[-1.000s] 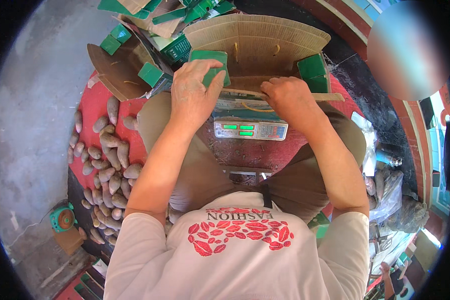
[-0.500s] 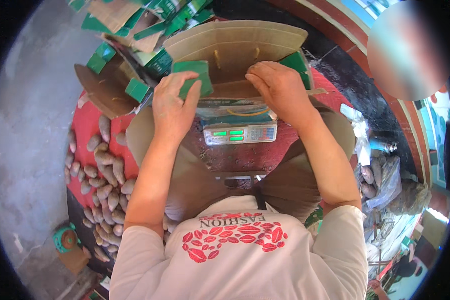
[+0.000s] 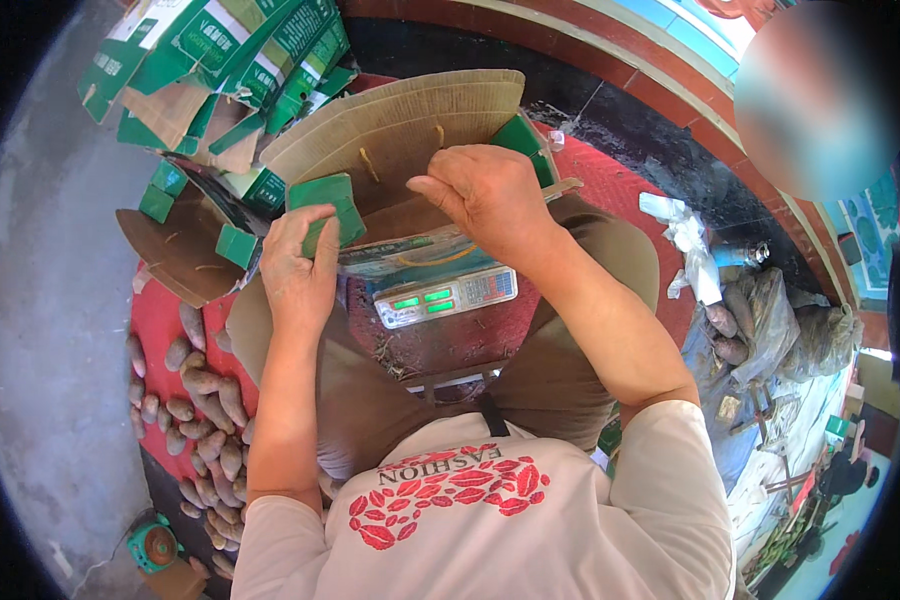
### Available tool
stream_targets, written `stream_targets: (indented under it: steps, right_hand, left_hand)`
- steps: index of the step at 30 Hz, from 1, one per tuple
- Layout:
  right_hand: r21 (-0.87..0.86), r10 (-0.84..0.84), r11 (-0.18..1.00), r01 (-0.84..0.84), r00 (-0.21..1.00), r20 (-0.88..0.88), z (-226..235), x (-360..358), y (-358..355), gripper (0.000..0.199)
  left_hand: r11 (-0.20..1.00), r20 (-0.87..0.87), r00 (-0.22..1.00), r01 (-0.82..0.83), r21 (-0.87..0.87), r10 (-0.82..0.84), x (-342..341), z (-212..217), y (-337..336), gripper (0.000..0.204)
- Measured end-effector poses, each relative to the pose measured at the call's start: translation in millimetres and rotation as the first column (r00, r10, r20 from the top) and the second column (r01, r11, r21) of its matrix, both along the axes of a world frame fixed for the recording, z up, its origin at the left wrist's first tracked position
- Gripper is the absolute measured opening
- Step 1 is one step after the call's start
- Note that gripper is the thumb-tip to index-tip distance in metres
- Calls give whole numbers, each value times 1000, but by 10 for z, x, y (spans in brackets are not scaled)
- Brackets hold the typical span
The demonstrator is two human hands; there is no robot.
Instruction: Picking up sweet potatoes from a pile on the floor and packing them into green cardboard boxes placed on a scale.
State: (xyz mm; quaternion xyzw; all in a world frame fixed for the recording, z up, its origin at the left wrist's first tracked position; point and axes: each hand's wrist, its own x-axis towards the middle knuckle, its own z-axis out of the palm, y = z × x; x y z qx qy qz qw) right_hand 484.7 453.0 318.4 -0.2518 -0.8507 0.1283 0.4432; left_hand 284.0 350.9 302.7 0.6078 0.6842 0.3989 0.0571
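An opened cardboard box point(image 3: 420, 110), brown inside with green end flaps, sits in front of me on an electronic scale point(image 3: 448, 297) with lit green displays. My left hand point(image 3: 298, 268) is at the box's near left corner. Its thumb and forefinger are apart, against the green flap point(image 3: 330, 205). Over the right part of the opening, my right hand point(image 3: 495, 200) is bent at the wrist with its fingers curled in. Whatever those fingers hold, if anything, is hidden. Yellow cord loops show on the raised lid and the near wall.
Many sweet potatoes point(image 3: 210, 395) lie on the red mat to my left. Another open box point(image 3: 175, 240) and stacked green cartons point(image 3: 220, 60) stand at the far left. Plastic bags point(image 3: 770, 320) with tubers and a white wrapper point(image 3: 685, 235) lie to the right.
The view has shifted, so the box and scale appear farther left and slightly tilted. My left hand stays by the green flap; my right hand remains curled over the box.
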Motion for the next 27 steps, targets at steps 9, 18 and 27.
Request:
stream_targets:
  steps: [9,18,27]
  right_hand:
    - [14,-30,999,30,999,17,-17,24,-8,24]
    - [10,-22,1000,22,1000,2,-27,22,-19,25]
    - [11,-27,1000,27,1000,11,-41,11,-20,25]
  left_hand:
    - [1000,7,1000,8,-11,-8,55,10,21,13]
    - [1000,9,1000,28,-7,-28,84,5,34,13]
    - [999,15,999,34,-8,-34,83,0,34,13]
